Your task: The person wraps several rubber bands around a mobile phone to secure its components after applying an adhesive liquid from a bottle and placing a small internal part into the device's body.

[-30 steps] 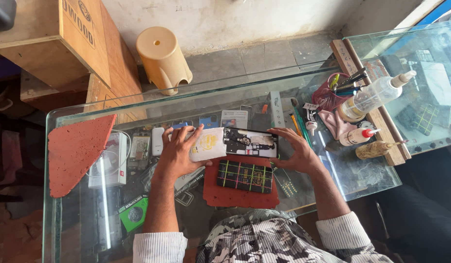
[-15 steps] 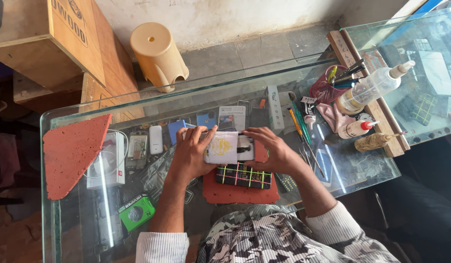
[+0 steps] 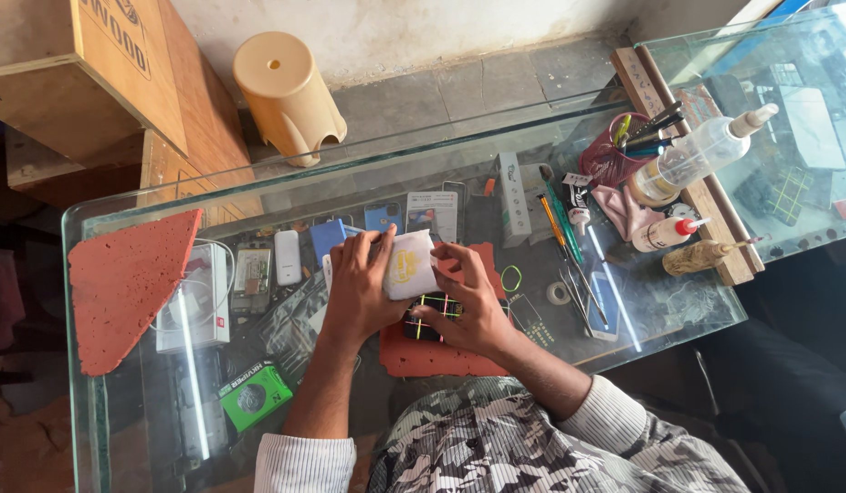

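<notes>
Glass tabletop (image 3: pixel 624 319) is crowded with tools. Near its front edge, a white packet (image 3: pixel 410 265) is pinched between closed left hand (image 3: pixel 361 290) and right hand (image 3: pixel 468 306), above a phone (image 3: pixel 434 315). It should be held flat and steady.

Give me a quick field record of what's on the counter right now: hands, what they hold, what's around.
left hand: grips white packet
right hand: on packet's right edge, over dark device with coloured bands
under device: red mat
surface: glass counter
left side: red foam piece, white box, green pack
right side: squeeze bottles, screwdrivers
floor: beige stool
</notes>
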